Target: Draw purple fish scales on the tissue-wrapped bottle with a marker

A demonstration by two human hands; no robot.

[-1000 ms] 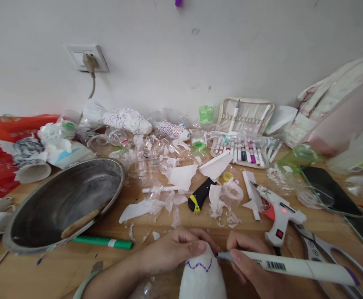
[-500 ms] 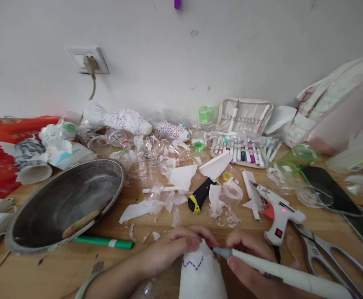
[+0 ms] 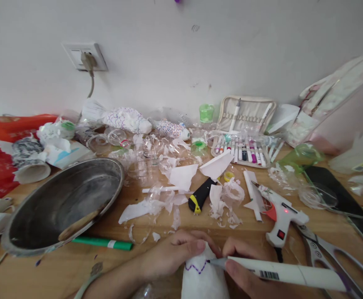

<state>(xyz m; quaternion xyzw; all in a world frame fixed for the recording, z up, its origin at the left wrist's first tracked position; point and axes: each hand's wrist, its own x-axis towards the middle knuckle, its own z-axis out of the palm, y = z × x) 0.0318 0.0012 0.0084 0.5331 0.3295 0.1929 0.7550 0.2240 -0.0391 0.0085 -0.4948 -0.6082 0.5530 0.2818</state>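
A white paper-covered shape [image 3: 203, 282] stands at the bottom centre, its lower end cut off by the frame. Round its narrow top my left hand [image 3: 181, 253] is closed, thumb in front and fingers behind. A dotted purple zigzag line runs across the near face. My right hand [image 3: 243, 265] grips a white marker [image 3: 281, 272] with a grey tip section and a purple end. The marker's tip touches the shape at the right end of the zigzag.
A metal basin [image 3: 66, 199] holding a wooden-handled tool stands left, a green marker [image 3: 106, 243] beside it. A utility knife [image 3: 201, 195], paper scraps, glue gun [image 3: 285, 216] and scissors [image 3: 330, 253] lie ahead and right. Behind are decorated paper fish [image 3: 127, 119] and a marker case [image 3: 246, 112].
The purple zigzag has grown longer towards the right. The marker now meets the surface at the line's end, and its barrel lies more level. The view has shifted slightly.
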